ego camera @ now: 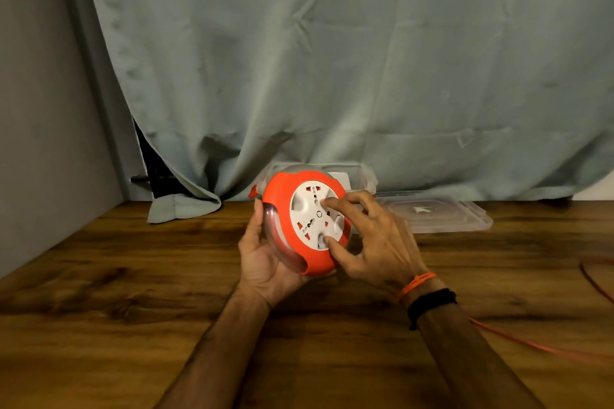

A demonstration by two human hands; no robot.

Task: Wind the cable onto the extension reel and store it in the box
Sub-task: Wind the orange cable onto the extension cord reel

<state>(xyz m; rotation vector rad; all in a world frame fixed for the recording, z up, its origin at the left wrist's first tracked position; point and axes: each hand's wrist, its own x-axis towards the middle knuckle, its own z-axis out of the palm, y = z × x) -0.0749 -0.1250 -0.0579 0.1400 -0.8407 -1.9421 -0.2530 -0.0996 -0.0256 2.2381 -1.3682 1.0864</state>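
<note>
An orange extension reel (pixel 282 206) with a white socket face and a clear side is held tilted above the table. My left hand (pixel 265 259) cups it from below and behind. My right hand (pixel 372 239) rests on the white socket face, with its forefinger and thumb pressed into the face's recesses. The orange cable (pixel 518 340) lies loose on the table at the right and runs off the right edge. A clear plastic box (pixel 365 176) stands behind the reel against the curtain, mostly hidden by it.
The box's clear lid (pixel 442 212) lies flat on the wooden table (pixel 133 292) to the right of the box. A grey-green curtain (pixel 332 60) hangs along the back edge. A grey wall (pixel 33 143) borders the table on the left.
</note>
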